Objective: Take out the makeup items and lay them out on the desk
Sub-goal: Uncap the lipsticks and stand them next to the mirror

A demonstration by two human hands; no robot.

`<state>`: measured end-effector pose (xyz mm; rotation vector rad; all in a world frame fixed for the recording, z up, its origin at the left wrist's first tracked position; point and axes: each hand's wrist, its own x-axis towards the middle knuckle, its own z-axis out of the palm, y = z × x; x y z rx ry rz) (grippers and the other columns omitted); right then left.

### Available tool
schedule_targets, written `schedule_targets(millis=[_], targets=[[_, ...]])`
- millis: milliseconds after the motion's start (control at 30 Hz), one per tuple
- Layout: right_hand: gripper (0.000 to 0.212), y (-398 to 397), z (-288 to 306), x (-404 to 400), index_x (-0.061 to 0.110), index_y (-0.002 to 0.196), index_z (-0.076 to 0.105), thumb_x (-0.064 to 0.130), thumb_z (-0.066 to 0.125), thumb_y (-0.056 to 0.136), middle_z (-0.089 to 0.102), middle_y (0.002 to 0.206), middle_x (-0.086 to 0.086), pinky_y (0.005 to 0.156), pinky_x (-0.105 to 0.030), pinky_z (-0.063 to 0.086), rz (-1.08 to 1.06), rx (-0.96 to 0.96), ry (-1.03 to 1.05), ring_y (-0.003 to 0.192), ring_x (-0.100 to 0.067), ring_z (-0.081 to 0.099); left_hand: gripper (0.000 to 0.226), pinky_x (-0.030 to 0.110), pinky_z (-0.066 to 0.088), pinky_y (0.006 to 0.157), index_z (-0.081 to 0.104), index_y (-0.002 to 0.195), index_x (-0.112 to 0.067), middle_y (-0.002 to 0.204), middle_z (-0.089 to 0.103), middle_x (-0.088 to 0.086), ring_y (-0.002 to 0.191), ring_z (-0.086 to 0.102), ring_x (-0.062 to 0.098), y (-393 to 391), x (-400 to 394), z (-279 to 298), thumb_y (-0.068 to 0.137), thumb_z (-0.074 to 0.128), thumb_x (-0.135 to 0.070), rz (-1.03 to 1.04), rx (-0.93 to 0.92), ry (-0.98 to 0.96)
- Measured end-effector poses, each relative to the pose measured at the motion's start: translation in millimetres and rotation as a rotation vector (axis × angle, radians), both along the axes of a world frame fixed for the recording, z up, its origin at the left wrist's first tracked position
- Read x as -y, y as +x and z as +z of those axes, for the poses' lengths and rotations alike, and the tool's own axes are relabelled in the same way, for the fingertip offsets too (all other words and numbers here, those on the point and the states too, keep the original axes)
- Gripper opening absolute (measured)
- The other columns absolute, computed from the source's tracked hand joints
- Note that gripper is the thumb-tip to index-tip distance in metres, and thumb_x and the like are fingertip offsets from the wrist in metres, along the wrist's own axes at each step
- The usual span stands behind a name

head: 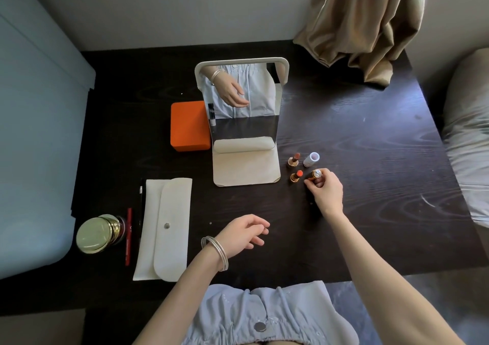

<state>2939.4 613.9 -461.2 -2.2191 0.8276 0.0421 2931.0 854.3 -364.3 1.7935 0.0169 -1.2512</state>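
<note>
The gold-cased lipstick (316, 174) sits at the right side of the dark desk (370, 159), pinched by the fingertips of the right hand (324, 192), its jewelled cap end facing up and its long axis near upright, tilted slightly toward the palm. It lies at the far tips of that hand, just beside an uncapped orange-red lipstick (296, 176), with a second uncapped lipstick (293, 159) and a small white tube (311, 159) a little further back. My judgement is that it is being stood into this cluster, so the release wants a clear gap to its left. The left hand (244, 232) hovers well apart, fingers loose and holding nothing. Further out stand the folding mirror (243, 93), an orange box (188, 126), the white pouch (164, 228), a red pencil (128, 236) and a gold-lidded jar (92, 236)
</note>
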Motion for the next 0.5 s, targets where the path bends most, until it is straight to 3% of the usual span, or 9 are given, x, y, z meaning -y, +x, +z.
schedule_targets(millis=[500], targets=[[0.015,-1.1,3.9,0.3,0.013,0.085,0.057,0.012,0.072,0.079,0.054,0.077,-0.003,0.067,-0.024,0.037,-0.007,-0.008,0.037,0.062,-0.010,0.046,0.021,0.016,0.049,0.073,0.057,0.108,-0.024,0.102,0.060,-0.010,0.084,0.062,0.004,0.4,-5.0,1.3,0.098,0.040,-0.019,0.009,0.015,0.002]])
